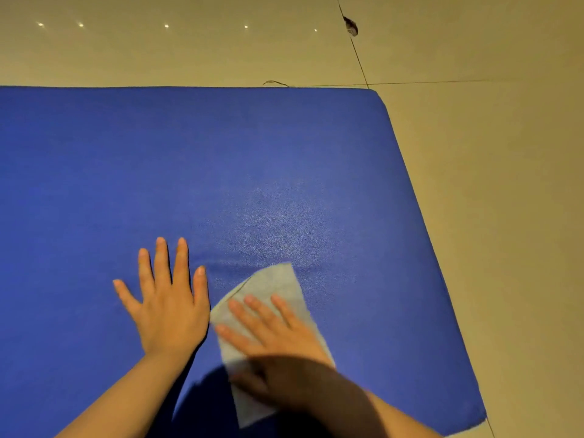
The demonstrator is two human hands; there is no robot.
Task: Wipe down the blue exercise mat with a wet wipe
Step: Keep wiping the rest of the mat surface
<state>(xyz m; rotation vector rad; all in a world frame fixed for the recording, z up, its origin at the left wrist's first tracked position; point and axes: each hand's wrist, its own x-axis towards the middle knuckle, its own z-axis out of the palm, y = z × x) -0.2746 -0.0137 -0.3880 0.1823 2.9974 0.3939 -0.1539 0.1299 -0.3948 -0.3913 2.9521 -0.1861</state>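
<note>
The blue exercise mat [196, 172] fills most of the view, lying flat on the floor, with its far right corner rounded. A pale grey wet wipe [278, 281] lies spread on the mat near its front middle. My right hand [278, 346] presses flat on the wipe with straight fingers, covering its middle. My left hand [167, 298] rests flat on the bare mat just left of the wipe, fingers spread. A faint damp sheen shows on the mat beyond the wipe.
Beige tiled floor [489, 184] surrounds the mat at the back and right. A dark chipped spot [350, 26] sits on a tile joint at the back. A thin thread [275, 82] lies by the mat's far edge.
</note>
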